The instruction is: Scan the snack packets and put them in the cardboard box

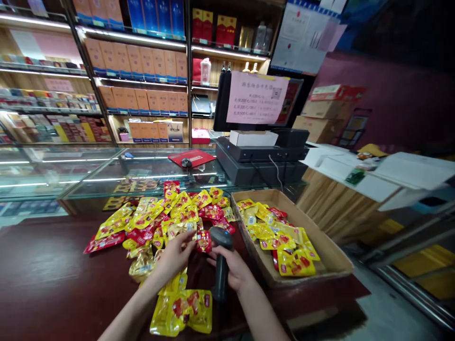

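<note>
While the scanner (220,279) stands nearly upright above the counter (53,270), its head lies just beside a small red packet (204,242) at the near edge of a loose heap of snack packets (183,213). It seems gripped by its handle so that the head stays free to face the packets.

The right hand (235,269) has its fingers closed around that handle, the thumb lying high up near the head; its forearm slants in from the lower right. The left hand (177,252) reaches in from the lower left, palm down, fingers stretched forward and slightly bent at the red packet's left side; whether they pinch it or only touch it, I cannot tell.

Nearer the person, a yellow packet (192,310) lies flat. Right of the heap, a low cardboard box (330,251) holds more packets, its walls probably serving to keep them apart from the loose ones. Beyond are a glass display case (88,187), a mouse (186,163) on a red mat (202,157), and a monitor (222,102) with a pink notice (254,106) fixed on it.
</note>
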